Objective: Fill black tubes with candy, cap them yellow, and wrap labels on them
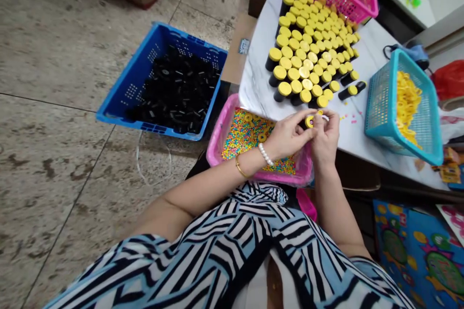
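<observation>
"What are your fingers holding?"
"My left hand (288, 136) grips a yellow-rimmed container (309, 121), right of the frame's centre; my right hand (324, 141) pinches a small yellow piece (320, 113) just beside it."
"And around them?"
"A pink tray (213, 149) of coloured beads (235, 141) lies under my left wrist, near the centre. Yellow-capped black tubes (303, 73) crowd the table (259, 72), upper right; a turquoise basket (378, 113) stands at far right."

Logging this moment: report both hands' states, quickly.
Left hand: closed, holding a yellow-rimmed black tube.
Right hand: closed, apparently pinching a small yellow piece.
</observation>
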A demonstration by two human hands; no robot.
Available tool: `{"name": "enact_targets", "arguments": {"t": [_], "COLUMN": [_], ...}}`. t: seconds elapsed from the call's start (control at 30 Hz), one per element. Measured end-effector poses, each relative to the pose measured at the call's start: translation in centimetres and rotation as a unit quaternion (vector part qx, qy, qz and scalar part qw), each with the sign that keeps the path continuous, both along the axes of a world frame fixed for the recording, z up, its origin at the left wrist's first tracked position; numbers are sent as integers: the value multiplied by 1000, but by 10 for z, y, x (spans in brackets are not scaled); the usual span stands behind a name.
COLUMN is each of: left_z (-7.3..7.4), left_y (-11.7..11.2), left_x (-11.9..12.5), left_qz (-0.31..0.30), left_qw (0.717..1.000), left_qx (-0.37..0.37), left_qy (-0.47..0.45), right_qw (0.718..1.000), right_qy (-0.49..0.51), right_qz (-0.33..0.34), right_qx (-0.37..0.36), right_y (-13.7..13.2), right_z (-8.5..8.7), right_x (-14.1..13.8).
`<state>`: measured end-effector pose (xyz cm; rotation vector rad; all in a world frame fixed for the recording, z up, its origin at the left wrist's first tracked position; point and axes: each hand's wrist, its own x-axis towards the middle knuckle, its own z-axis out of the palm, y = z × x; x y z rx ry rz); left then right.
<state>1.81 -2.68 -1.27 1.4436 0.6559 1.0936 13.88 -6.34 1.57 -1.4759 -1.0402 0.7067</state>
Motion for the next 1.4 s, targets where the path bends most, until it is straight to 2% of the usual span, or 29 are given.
{"name": "enact_targets", "arguments": {"t": [0.1,0.27,0.37,0.47,0.67,0.83,1.0,1.1,1.17,1.27,1.33,1.4], "left_z": [1,-2,-7,-8,-7,-4,-3,2,5,7,5,6], "left_y": [1,3,3,3,5,6,6,2,3,16,30,43], "left_x": [-7,-7,-5,-5,-10,-13,-7,-14,-31,-71,-93,-104], "left_qz": [39,54,78,78,63,41,33,44,94,227,286,290], "left_qw": [995,988,982,974,973,975,977,977,973,951,934,927], "left_qx": [83,126,154,195,209,200,187,189,193,180,174,168], "left_qy": [36,69,74,83,69,83,92,89,89,104,124,171], "right_qw": [999,980,972,959,951,939,940,929,920,903,874,855], "right_qy": [40,160,159,139,156,166,169,174,188,192,138,5], "right_qz": [20,50,85,143,165,189,200,235,269,335,392,402], "right_qx": [-12,-105,-149,-201,-208,-235,-217,-226,-215,-189,-252,-327], "right_y": [0,1,7,15,20,17,21,20,11,-13,-28,-33], "right_z": [3,23,36,45,40,39,39,39,36,20,-1,-28], "right_x": [7,34,44,41,30,33,33,42,49,50,46,41]}}
